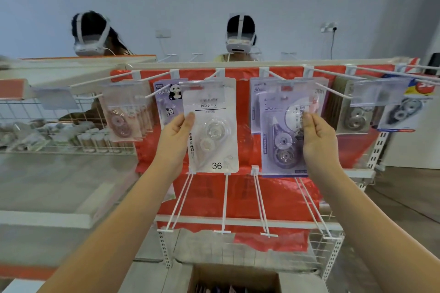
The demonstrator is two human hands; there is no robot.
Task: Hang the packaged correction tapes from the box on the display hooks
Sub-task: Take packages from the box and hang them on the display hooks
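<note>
Two packaged correction tapes are held up at the red display panel (240, 107).

A white pack (210, 126) is pinched at its left edge by the left hand (177, 135), left of the panel's middle. A purple pack (284, 135) is pinched at its right edge by the right hand (317, 140). Bare hooks (225, 202) jut forward under both packs; the open box (234, 280) is seen below the panel.

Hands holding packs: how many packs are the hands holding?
2. The left hand holds the white pack marked 36 by its left edge; the right hand holds the purple pack by its right edge. More packs hang behind.
</note>
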